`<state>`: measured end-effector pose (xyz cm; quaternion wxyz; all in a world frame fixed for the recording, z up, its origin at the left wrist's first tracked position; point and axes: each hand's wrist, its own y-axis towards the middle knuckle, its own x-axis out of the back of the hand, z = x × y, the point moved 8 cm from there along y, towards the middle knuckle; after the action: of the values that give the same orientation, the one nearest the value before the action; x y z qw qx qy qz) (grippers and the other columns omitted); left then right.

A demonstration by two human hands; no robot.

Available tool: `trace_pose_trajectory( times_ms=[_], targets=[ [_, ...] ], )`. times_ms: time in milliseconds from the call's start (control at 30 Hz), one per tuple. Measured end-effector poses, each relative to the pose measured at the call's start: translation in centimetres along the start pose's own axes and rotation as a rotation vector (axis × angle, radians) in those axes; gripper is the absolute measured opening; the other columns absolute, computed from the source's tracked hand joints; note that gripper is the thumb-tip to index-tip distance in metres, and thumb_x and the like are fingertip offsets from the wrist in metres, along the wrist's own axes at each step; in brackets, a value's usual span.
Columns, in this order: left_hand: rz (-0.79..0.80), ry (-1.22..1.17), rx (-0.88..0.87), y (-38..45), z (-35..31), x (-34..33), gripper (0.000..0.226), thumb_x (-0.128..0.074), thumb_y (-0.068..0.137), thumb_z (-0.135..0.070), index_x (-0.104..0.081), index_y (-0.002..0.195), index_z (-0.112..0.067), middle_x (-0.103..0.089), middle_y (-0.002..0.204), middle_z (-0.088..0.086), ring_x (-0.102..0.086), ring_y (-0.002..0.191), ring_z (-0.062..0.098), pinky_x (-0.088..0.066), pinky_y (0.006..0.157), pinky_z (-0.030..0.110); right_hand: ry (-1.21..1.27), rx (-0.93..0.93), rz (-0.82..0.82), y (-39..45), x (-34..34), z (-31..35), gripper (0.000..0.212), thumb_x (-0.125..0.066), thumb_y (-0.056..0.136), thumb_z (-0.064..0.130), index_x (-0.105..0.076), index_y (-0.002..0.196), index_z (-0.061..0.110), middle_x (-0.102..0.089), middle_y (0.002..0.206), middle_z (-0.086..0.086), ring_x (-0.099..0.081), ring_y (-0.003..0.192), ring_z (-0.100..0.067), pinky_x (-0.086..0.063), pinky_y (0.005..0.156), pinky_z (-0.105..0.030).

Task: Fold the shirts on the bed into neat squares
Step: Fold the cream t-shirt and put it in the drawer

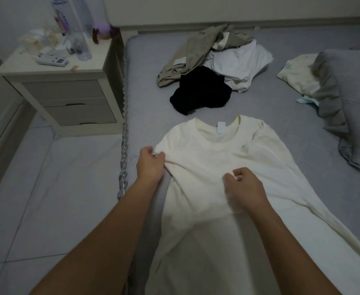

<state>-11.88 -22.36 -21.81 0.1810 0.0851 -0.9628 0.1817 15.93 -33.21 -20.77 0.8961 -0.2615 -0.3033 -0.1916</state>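
A cream shirt (213,150) lies spread on the grey bed (270,107), its collar pointing away from me and a white label showing inside the neck. My left hand (150,165) pinches the shirt's left sleeve edge near the shoulder. Over the middle of the shirt's body my right hand (244,186) is curled, and its fingertips seem to pinch the fabric. Beyond the collar lie a black shirt (200,90), a white shirt (238,62) and a beige garment (196,50) in a loose pile.
A grey pillow (349,103) and a pale patterned cloth (296,71) sit at the bed's right. A white nightstand (64,81) with bottles and small items stands left of the bed. Tiled floor (36,199) runs along the bed's left edge.
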Motion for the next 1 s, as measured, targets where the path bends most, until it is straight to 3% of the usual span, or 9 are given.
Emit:
trace_pose_trajectory(
  times_ms=[100,200,267,367,500,567,667,833,1000],
  targets=[
    [0.05,0.081,-0.096,3.1,-1.6,-0.2,0.042,-0.068,0.09,-0.023,-0.059,0.13,-0.016,-0.061,0.13,0.006,-0.057,0.12,0.026,-0.043,0.102,0.031,-0.051,0.044,-0.028,-0.7,-1.0,0.6,0.024,-0.054,0.091,0.035,-0.056,0.108,0.018,-0.065,0.099,-0.003,-0.06,0.096,-0.028,-0.046,0.079,-0.034],
    [-0.053,0.079,-0.256,4.7,-5.1,0.9,0.013,-0.065,0.089,-0.024,-0.07,0.081,-0.033,-0.07,0.085,-0.013,-0.065,0.083,0.009,-0.05,0.075,0.024,-0.053,0.148,-0.112,-1.1,-1.1,1.9,0.011,-0.049,0.095,0.024,-0.057,0.099,0.018,-0.067,0.092,-0.005,-0.06,0.091,-0.029,-0.046,0.075,-0.035],
    [-0.085,0.058,-0.344,5.9,-7.3,1.6,0.01,-0.064,0.089,-0.028,-0.07,0.083,-0.034,-0.065,0.078,-0.021,-0.059,0.075,-0.003,-0.044,0.068,0.015,-0.019,0.212,-0.162,-0.7,-0.9,3.3,0.013,-0.048,0.097,0.023,-0.06,0.1,0.019,-0.067,0.088,-0.001,-0.059,0.087,-0.023,-0.041,0.071,-0.032],
    [-0.072,0.106,-0.409,7.3,-8.9,1.3,0.011,-0.065,0.089,-0.031,-0.067,0.1,-0.029,-0.062,0.088,-0.015,-0.06,0.085,0.007,-0.04,0.066,0.008,0.023,0.181,-0.16,0.1,-1.0,3.8,0.017,-0.049,0.096,0.028,-0.061,0.102,0.02,-0.067,0.088,0.003,-0.059,0.087,-0.02,-0.042,0.073,-0.032],
    [-0.005,0.225,-0.098,7.8,-4.1,-0.1,0.064,-0.056,0.086,-0.063,-0.046,0.136,-0.024,-0.057,0.124,0.004,-0.053,0.107,0.019,-0.033,0.085,0.026,-0.016,0.007,-0.03,0.0,-2.7,1.6,0.032,-0.054,0.09,0.048,-0.062,0.106,0.021,-0.066,0.099,0.003,-0.059,0.097,-0.02,-0.042,0.08,-0.031],
    [-0.021,0.315,0.037,6.6,-0.8,0.6,0.072,-0.047,0.085,-0.071,-0.046,0.136,-0.021,-0.057,0.131,0.007,-0.052,0.108,0.023,-0.03,0.084,0.03,-0.033,-0.031,0.022,-0.6,-3.6,0.8,0.032,-0.057,0.086,0.053,-0.062,0.093,0.022,-0.066,0.089,0.005,-0.06,0.09,-0.018,-0.039,0.074,-0.03],
    [0.022,0.182,0.074,5.3,1.9,1.8,0.054,-0.063,0.077,-0.065,-0.057,0.109,-0.021,-0.066,0.109,0.003,-0.06,0.085,0.016,-0.044,0.068,0.028,-0.027,-0.021,0.081,-1.4,-4.6,0.5,0.038,-0.063,0.083,0.051,-0.06,0.071,0.016,-0.063,0.065,0.002,-0.059,0.066,-0.013,-0.039,0.058,-0.029],
    [0.492,0.059,0.265,0.3,4.8,0.6,0.028,-0.078,0.081,-0.026,-0.066,0.102,-0.011,-0.073,0.091,0.012,-0.066,0.07,0.024,-0.05,0.052,0.028,0.012,0.035,0.15,-2.2,-4.9,1.5,0.038,-0.061,0.087,0.036,-0.053,0.061,0.01,-0.058,0.058,-0.006,-0.055,0.057,-0.023,-0.042,0.056,-0.032],
    [0.169,-0.049,0.187,-3.9,6.1,3.0,0.03,-0.07,0.089,-0.035,-0.056,0.075,-0.012,-0.059,0.062,0.007,-0.052,0.05,0.014,-0.048,0.045,0.023,0.217,-0.077,0.156,-3.8,-4.9,-0.8,0.015,-0.054,0.086,0.022,-0.054,0.073,0.015,-0.069,0.056,-0.005,-0.068,0.051,-0.019,-0.052,0.061,-0.035]
  ],
)
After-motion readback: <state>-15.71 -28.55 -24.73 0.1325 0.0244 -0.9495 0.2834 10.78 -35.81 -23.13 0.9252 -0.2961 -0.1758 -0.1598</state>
